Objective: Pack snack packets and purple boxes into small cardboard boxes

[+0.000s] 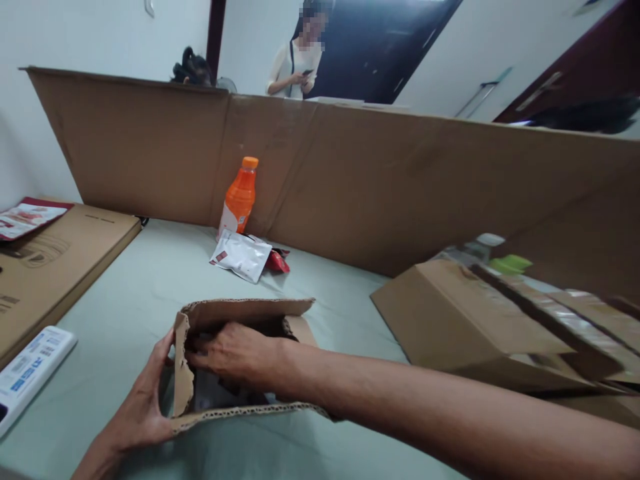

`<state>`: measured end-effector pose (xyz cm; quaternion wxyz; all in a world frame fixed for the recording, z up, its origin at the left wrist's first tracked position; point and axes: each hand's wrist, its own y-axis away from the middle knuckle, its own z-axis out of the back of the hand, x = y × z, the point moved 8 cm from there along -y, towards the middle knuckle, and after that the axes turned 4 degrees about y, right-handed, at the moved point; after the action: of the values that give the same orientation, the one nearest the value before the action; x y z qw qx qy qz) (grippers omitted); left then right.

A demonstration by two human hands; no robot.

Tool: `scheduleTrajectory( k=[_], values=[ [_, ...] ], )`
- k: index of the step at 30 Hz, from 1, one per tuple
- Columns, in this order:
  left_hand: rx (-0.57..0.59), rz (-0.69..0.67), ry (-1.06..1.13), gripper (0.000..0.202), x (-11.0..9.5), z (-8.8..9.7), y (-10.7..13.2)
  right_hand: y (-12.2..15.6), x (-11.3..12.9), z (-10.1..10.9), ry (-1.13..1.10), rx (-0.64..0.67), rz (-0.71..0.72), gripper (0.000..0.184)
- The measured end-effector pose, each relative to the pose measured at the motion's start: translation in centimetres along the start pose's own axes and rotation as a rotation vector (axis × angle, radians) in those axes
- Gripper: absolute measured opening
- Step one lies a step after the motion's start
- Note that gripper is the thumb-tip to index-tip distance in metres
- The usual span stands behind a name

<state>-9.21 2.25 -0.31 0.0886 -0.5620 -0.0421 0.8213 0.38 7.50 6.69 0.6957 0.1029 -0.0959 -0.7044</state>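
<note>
Small carton (240, 313) front-centre on tabletop (125, 293); bottle (240, 197) and pouch (241, 255) behind it, big box (470, 320) right, flat box (50, 260) left.

Matt, torn corrugated cardboard forms the small box (235, 360); a glossy orange plastic bottle (240, 197) and shiny foil pouch (241, 255) sit beyond on smooth pale-green cloth (325, 293), before a far matt cardboard wall (350, 173).
</note>
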Motion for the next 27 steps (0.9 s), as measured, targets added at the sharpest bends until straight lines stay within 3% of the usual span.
scheduleTrajectory(
  k=[4,9,12,16,18,20,22,24,27],
  values=[
    [-0.013,-0.018,0.051,0.114,-0.9,0.1,-0.3,-0.8,0.5,-0.5,0.092,0.143,-0.093,0.029],
    [-0.003,0.016,0.067,0.120,-1.2,-0.1,-0.4,2.9,0.0,2.3,0.014,0.211,-0.231,0.014],
    [-0.004,-0.002,0.081,0.115,-1.0,-0.3,-0.2,6.2,-1.4,3.6,-0.151,0.138,-0.353,0.017],
    [0.002,-0.043,0.113,0.109,-0.8,-0.7,0.0,9.1,-2.7,4.8,-0.351,-0.100,-0.487,0.026],
    [0.005,-0.051,0.121,0.110,-0.8,-0.8,0.1,8.5,-2.3,4.7,-0.395,-0.140,-0.425,0.040],
    [0.004,-0.049,0.122,0.110,-0.7,-0.8,0.1,6.7,-1.5,3.8,-0.412,-0.094,-0.325,0.062],
    [0.001,-0.039,0.125,0.111,-0.6,-0.8,0.2,4.2,-1.2,2.4,-0.386,-0.030,-0.256,0.071],
    [-0.007,-0.026,0.129,0.112,-0.4,-0.8,0.2,2.0,-1.3,0.6,-0.299,0.054,-0.238,0.065],
    [-0.018,-0.013,0.138,0.115,-0.1,-0.8,0.3,0.4,-1.4,-1.4,-0.172,0.172,-0.252,0.040]
  ],
)
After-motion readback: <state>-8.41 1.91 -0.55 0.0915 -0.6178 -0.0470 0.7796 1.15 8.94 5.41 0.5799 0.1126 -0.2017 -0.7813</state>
